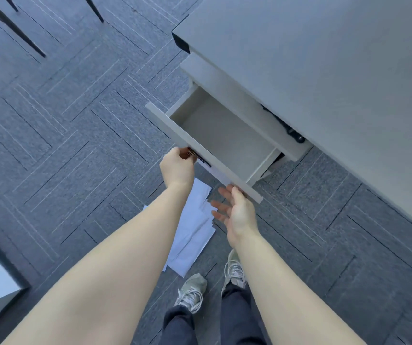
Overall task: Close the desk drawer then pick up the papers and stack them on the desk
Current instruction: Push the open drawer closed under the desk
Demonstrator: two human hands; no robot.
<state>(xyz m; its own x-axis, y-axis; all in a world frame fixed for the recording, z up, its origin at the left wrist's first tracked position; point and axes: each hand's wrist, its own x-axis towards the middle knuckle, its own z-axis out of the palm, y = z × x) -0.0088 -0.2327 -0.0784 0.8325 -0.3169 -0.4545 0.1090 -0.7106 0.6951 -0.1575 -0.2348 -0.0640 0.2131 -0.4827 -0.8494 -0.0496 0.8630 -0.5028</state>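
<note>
Fingers of your left hand [177, 168] were curled at the dark handle [200, 158] on the drawer front [200, 150], and they seemed to pinch it, though the hand hid the contact itself. Your right hand [237, 212] was released, palm open and fingers spread, just beside the near end of that front panel without clearly touching it. The drawer [224, 135] stood pulled well out from the cabinet under the desk [324, 58], and what showed of its inside was bare. Papers [192, 235] lay scattered on the grey carpet [75, 145] below your forearms, between the drawer and your sneakers [192, 292]. To close it well, you needed both hands flat on the front, one toward each end, pushing straight along the runners so it would not skew. You also had to keep fingertips off the top edge as it met the cabinet.
</note>
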